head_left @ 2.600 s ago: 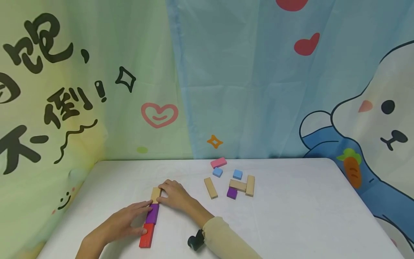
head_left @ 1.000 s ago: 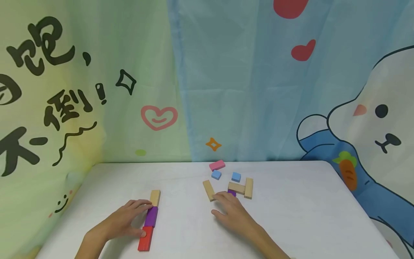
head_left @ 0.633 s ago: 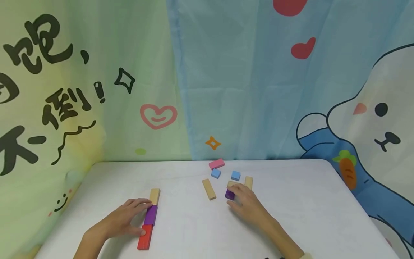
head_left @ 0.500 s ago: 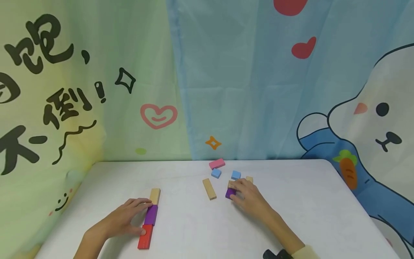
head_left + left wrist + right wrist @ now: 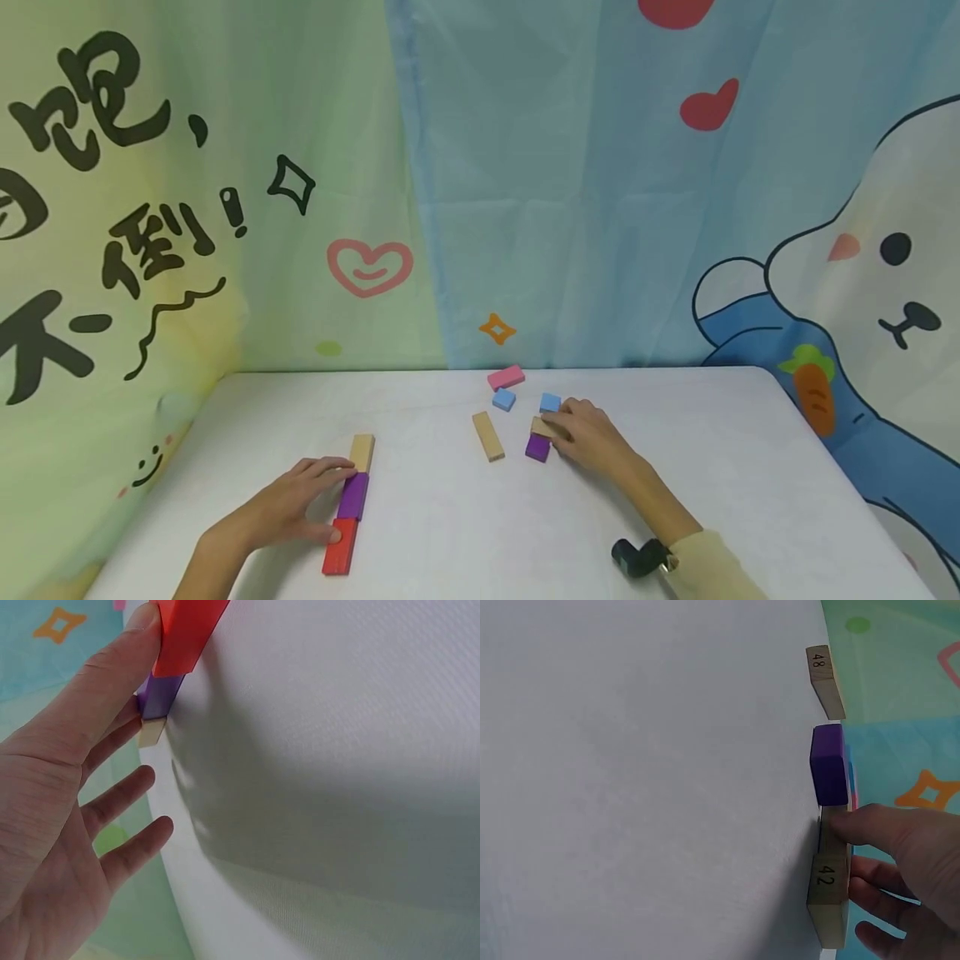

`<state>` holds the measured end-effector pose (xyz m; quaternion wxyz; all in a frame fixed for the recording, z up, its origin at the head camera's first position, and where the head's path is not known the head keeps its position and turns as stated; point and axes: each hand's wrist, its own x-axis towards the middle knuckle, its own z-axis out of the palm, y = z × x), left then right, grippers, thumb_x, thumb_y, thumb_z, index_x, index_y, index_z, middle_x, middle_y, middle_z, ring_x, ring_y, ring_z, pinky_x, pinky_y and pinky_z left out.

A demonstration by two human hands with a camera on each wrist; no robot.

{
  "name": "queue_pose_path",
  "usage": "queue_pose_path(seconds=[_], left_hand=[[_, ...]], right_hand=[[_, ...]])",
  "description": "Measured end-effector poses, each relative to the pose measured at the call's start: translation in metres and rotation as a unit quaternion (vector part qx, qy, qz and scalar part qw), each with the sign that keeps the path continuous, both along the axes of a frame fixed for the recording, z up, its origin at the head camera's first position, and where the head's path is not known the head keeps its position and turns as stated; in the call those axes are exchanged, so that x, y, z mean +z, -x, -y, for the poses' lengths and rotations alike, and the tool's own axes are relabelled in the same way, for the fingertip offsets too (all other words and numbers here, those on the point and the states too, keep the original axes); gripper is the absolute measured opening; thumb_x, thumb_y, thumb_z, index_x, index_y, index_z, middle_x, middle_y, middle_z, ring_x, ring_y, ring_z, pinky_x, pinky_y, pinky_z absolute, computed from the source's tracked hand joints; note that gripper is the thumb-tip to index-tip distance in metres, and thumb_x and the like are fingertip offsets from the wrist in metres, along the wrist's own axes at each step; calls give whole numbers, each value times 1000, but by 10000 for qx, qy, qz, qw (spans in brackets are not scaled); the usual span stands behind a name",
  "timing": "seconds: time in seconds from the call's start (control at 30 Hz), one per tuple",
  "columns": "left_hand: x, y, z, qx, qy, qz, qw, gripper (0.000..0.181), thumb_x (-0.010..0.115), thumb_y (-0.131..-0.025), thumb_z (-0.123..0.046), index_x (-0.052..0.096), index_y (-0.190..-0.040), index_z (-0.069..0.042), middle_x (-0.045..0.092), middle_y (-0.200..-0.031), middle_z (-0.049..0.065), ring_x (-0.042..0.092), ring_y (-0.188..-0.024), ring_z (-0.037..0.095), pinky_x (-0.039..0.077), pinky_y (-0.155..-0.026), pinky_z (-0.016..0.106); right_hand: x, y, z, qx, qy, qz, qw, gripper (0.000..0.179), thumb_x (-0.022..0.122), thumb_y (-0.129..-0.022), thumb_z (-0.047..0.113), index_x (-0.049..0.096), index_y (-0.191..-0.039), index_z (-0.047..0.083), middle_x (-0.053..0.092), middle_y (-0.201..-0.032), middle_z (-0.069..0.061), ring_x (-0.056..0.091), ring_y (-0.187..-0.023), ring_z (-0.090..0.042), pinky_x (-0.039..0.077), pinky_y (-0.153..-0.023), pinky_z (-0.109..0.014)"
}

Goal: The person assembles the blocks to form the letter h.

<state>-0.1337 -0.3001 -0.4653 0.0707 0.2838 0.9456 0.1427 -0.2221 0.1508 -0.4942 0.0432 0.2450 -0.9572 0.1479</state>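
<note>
Three blocks lie end to end on the left: a red block (image 5: 342, 554), a purple block (image 5: 353, 497) and a plain wooden block (image 5: 362, 452). My left hand (image 5: 281, 510) rests along this row, thumb against the red block, fingertips at the purple-wood joint, other fingers loosely extended. At the right cluster, my right hand (image 5: 596, 437) pinches a wooden block (image 5: 834, 834), thumb on its near side and fingers behind. Against its left end sits a small purple block (image 5: 829, 765); at its other end stands a wooden block marked 42 (image 5: 827, 900), hidden by the hand in the head view.
Left of the cluster lies a loose wooden block (image 5: 489, 437). Farther back are two blue blocks, one (image 5: 504, 400) beside a pink block (image 5: 506, 377) and the other (image 5: 551, 402) behind the pinched block. A printed curtain (image 5: 562, 208) hangs behind the white table (image 5: 450, 533).
My right hand has left the wooden block at the row's far end, moved right to the cluster and taken hold of a wooden block there. The left hand has stayed at the row.
</note>
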Motion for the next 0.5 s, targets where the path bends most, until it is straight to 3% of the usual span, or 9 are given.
queue_pose_path(seconds=[0.33, 0.5], left_hand=[[3, -1, -1, 64, 1, -11, 10000, 74, 74, -76, -55, 55, -135, -14, 52, -137, 1, 50, -121, 29, 49, -94, 53], [5, -2, -2, 113, -46, 157, 9998, 76, 73, -76, -57, 54, -135, -14, 52, -137, 3, 50, -121, 30, 48, -94, 54]], right_hand=[[2, 5, 2, -23, -125, 318, 9994, 38, 68, -90, 23, 66, -127, 15, 55, -89, -2, 42, -81, -14, 37, -71, -28], [6, 6, 0, 162, -81, 735, 9971, 43, 66, -89, 24, 62, -131, 13, 49, -83, 0, 38, -79, -14, 32, -69, -27]])
